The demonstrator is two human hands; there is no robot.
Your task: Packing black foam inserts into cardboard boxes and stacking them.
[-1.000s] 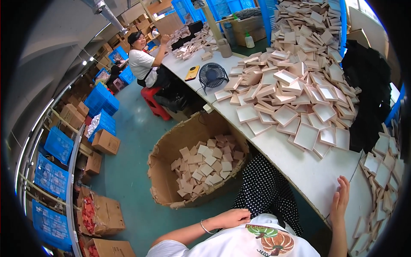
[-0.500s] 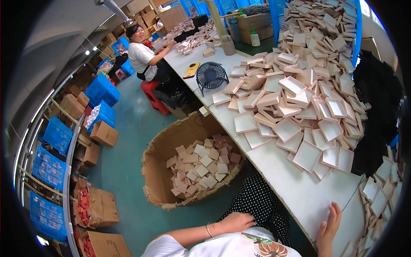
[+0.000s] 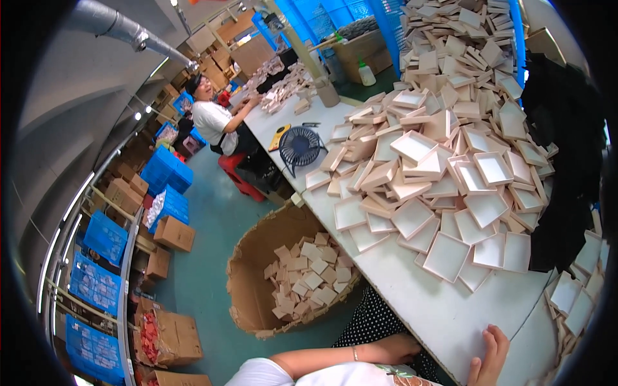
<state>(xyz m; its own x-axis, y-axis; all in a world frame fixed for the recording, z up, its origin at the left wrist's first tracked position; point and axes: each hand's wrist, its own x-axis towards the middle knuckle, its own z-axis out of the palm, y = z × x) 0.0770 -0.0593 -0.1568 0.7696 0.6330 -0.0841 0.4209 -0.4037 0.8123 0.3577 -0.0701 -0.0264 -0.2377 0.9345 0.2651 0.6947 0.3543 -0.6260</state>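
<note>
My left hand point(image 3: 398, 348), with a bracelet at its wrist, lies over my dark dotted clothing point(image 3: 371, 321) beside the table edge; its fingers are turned under and not clear. At the near end of the white table point(image 3: 444, 321), my right hand point(image 3: 490, 358) is raised with fingers apart and a little bent, nothing in it. Beyond it, a big heap of shallow, pale pink box trays with white insides point(image 3: 446, 257) covers much of the table. More such trays point(image 3: 566, 293) lie at the right.
A large torn-edged carton point(image 3: 248, 289) holding small pale boxes point(image 3: 312, 280) stands on the floor left of the table. A dark fan point(image 3: 300, 147) and a yellow item point(image 3: 278, 138) sit farther along. Another person point(image 3: 215, 119) sits at the far end. Blue crates point(image 3: 95, 283) line the left.
The view has shifted, so the table and heap sit lower and more to the left. My left hand has moved right, toward the table edge. My right hand remains open near the table's end.
</note>
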